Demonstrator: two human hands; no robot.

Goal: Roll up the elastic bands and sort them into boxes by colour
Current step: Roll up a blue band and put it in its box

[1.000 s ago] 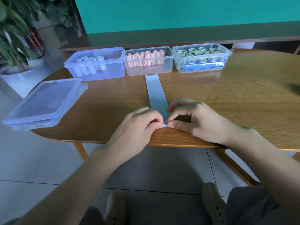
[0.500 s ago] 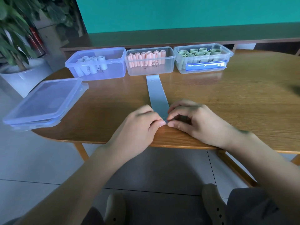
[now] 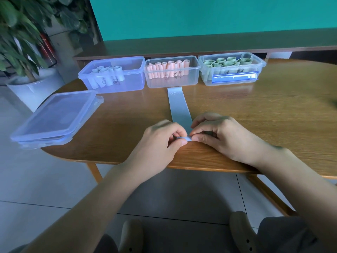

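Both the left hand (image 3: 160,141) and the right hand (image 3: 224,136) are pinching the rolled near end of a grey band (image 3: 179,110) with curled fingers. The band is lying flat on the tabletop (image 3: 255,110), stretching away to the middle box (image 3: 172,71) holding pink rolls.

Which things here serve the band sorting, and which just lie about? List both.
Job:
grey band, both hands rolling its near end
left hand
right hand
left box
middle box
right box

Lying about:
lids
potted plant
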